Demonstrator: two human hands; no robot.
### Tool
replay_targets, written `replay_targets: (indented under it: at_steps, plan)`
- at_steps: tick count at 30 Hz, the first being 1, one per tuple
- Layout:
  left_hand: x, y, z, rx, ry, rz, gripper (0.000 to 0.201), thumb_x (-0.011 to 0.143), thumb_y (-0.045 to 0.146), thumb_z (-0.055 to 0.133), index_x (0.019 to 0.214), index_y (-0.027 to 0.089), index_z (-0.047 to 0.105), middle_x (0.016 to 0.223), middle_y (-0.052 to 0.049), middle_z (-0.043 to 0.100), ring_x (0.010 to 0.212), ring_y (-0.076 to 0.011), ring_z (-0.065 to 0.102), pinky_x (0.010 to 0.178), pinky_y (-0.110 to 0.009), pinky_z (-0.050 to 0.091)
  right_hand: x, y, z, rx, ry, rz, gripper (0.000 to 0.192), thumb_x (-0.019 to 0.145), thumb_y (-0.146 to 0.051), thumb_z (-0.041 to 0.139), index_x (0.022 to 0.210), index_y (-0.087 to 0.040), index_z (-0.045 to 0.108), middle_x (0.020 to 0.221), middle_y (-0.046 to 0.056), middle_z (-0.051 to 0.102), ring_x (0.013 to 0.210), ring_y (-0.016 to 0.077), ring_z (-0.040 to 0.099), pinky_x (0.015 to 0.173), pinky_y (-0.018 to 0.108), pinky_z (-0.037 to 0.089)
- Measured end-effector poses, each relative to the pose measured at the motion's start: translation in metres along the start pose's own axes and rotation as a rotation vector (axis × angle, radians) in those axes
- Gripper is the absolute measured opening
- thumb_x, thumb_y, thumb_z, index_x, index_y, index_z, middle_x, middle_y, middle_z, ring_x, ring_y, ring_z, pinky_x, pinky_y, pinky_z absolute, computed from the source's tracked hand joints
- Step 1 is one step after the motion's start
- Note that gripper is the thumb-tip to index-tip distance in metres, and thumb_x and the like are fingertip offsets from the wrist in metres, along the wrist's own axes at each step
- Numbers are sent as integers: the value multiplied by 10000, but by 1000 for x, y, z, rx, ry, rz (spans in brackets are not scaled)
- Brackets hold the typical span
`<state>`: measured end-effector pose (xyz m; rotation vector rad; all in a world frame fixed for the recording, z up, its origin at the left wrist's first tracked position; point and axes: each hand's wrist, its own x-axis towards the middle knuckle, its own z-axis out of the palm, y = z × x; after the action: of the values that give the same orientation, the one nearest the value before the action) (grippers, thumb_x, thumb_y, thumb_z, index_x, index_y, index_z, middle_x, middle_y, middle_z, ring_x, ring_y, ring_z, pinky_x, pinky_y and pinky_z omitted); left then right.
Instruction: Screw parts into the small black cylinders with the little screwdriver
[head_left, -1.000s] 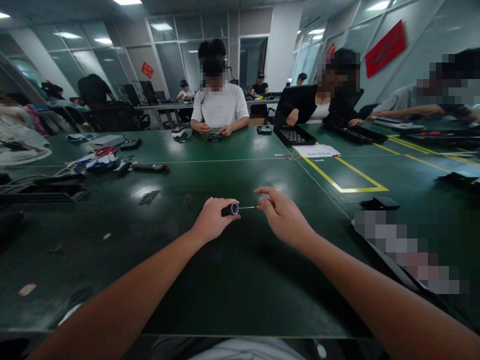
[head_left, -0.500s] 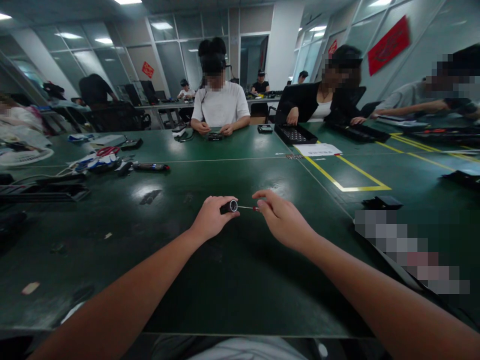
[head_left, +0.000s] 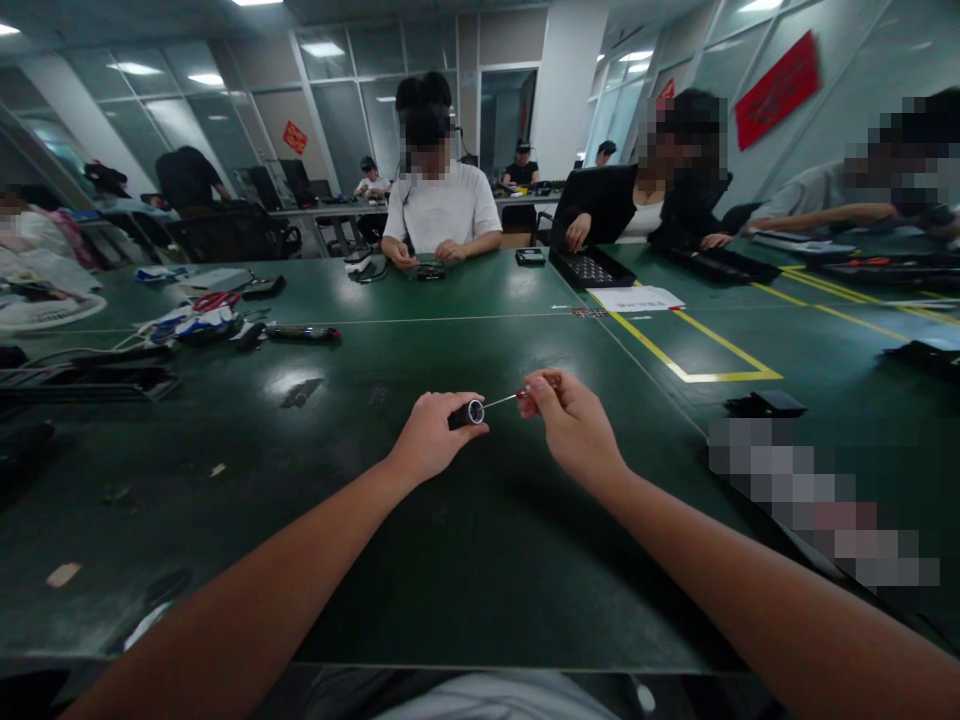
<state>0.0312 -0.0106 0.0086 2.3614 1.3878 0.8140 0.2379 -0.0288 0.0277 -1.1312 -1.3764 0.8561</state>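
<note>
My left hand (head_left: 433, 435) is closed around a short black cylinder (head_left: 466, 414) that looks like a small flashlight, its silver-rimmed round end facing right. Opposite it, my right hand (head_left: 568, 415) grips a thin screwdriver (head_left: 520, 394) by its red handle. The metal shaft slants down and left to the rim of the cylinder. Whether the tip touches the rim or goes inside I cannot tell. Both hands are above the green table (head_left: 420, 590), and my left fingers hide most of the cylinder's body.
At the left lie a black pen-like tool (head_left: 303, 334), red-handled pliers or scissors (head_left: 217, 301) and a black tray (head_left: 90, 386). A black block (head_left: 765, 404) sits at the right. Across the table a person in white (head_left: 442, 210) works beside a black compartment tray (head_left: 592, 268).
My right hand has turned and risen slightly, its fingers now wrapped round the screwdriver handle, which tilts upward. The cylinder and my left hand have shifted a little to the right.
</note>
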Motion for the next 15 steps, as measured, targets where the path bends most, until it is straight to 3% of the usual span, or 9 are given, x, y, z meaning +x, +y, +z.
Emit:
replay_targets:
  at_steps: [3, 5, 8, 15]
  plan:
    - [1, 2, -3, 62, 7, 69, 345, 876, 366, 719, 1207, 283, 669, 1128, -24, 714, 1106, -250, 606, 1151, -541, 266, 9, 8, -2, 367, 72, 327, 191, 939, -356, 564, 834, -202, 606, 694, -7, 593, 604, 141, 562, 658, 332, 524]
    - [2, 0, -4, 71, -2, 45, 360, 874, 373, 720, 1217, 279, 666, 1102, -27, 714, 1073, -250, 607, 1122, -535, 303, 14, 10, -4, 485, 77, 463, 219, 941, -316, 554, 761, -197, 586, 623, -24, 532, 538, 117, 496, 616, 306, 517]
    - [2, -4, -4, 38, -27, -11, 363, 866, 385, 726, 1205, 265, 676, 1048, -27, 718, 992, -245, 607, 1019, -485, 400, 14, 10, -5, 489, 108, 423, 193, 900, -318, 628, 754, -196, 599, 655, -16, 558, 578, 117, 521, 615, 279, 521]
    - [1, -3, 1, -24, -11, 13, 361, 861, 409, 732, 1186, 264, 674, 1112, -17, 724, 1011, -235, 616, 1054, -486, 371, 9, 15, 2, 358, 48, 237, 322, 808, -508, 711, 859, -205, 615, 770, -11, 622, 674, 131, 589, 657, 295, 536]
